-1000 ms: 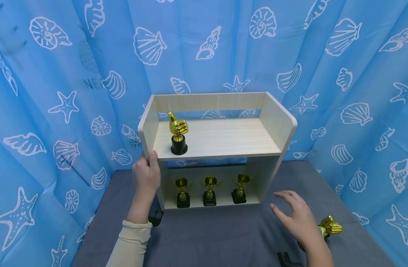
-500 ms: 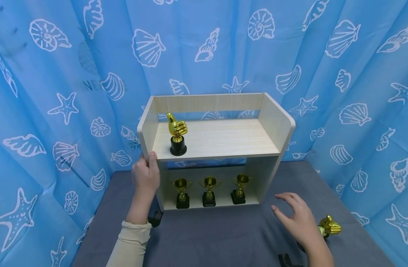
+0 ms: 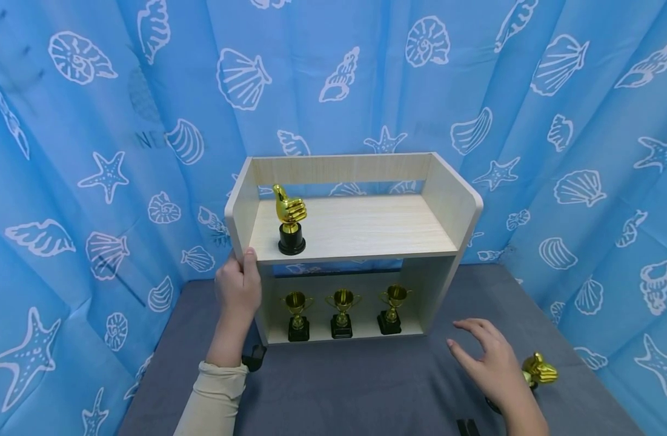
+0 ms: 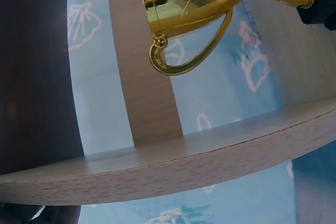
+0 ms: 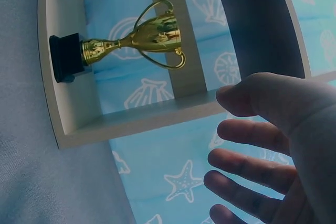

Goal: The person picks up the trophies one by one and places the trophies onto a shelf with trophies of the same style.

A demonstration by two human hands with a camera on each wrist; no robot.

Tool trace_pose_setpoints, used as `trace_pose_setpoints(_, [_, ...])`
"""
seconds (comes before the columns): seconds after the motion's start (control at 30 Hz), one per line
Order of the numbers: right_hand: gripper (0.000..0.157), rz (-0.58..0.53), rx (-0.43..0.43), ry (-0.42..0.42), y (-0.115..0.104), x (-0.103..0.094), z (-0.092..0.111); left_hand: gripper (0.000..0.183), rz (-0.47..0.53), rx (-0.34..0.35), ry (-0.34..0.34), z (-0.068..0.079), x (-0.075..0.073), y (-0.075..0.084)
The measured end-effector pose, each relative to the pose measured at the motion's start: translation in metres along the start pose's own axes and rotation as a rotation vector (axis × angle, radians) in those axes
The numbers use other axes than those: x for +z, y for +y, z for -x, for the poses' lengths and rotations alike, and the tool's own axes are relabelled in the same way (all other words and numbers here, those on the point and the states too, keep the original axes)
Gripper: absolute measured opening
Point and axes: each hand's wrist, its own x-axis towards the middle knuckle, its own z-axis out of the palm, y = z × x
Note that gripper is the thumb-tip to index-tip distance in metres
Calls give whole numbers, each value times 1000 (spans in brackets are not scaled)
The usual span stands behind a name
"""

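In the head view, my left hand [image 3: 239,286] grips the left side panel of a two-tier wooden shelf [image 3: 360,224], its thumb on the front edge. A gold thumbs-up trophy [image 3: 291,218] with a black base stands at the left of the upper tier. On the lower tier are three gold cup trophies, a left one [image 3: 297,316], a middle one [image 3: 342,313] and a right one [image 3: 391,310]. My right hand [image 3: 491,366] hovers right of the shelf, fingers spread and holding nothing. Beyond its wrist is a second thumbs-up trophy [image 3: 540,368], partly hidden.
The shelf stands on a grey cloth-covered table [image 3: 344,393]. Behind and beside it hangs a blue curtain [image 3: 333,72] with white seashell prints. A dark strap piece [image 3: 254,358] shows at my left wrist, another [image 3: 468,427] near the right.
My right hand has drifted slightly right and toward me. The left hand keeps its grip on the shelf, and the trophies stay where they were.
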Motion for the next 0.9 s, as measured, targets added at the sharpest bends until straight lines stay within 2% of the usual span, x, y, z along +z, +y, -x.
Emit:
trace_pose_setpoints(0.37, [35, -33, 47, -23, 1, 0, 5, 46, 3, -9, -15, 0, -1, 1])
trace_pose_setpoints(0.9, [34, -1, 50, 11, 6, -1, 9, 47, -1, -9, -23, -1, -1, -2])
